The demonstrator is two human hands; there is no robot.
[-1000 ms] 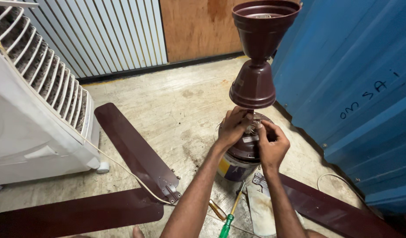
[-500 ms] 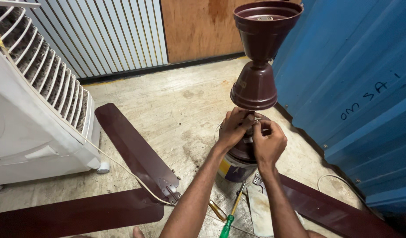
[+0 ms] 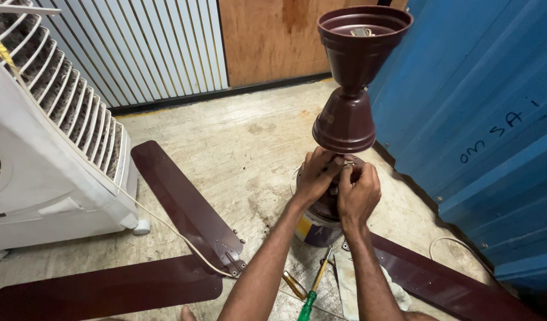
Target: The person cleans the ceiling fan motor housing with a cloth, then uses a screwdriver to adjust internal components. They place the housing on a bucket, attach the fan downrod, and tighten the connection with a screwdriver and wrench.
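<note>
Maroon ceiling fan (image 3: pixel 344 122) on paint tin (image 3: pixel 317 229), left hand (image 3: pixel 316 176) and right hand (image 3: pixel 358 193) pinching its rod fitting

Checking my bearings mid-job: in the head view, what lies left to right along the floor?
White air cooler → maroon fan blade → green-handled screwdriver → blue corrugated metal wall.

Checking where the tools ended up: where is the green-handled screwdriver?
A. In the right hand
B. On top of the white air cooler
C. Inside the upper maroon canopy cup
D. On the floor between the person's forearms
D: the green-handled screwdriver lies on the floor between the forearms; both hands are up at the fan motor.
</note>
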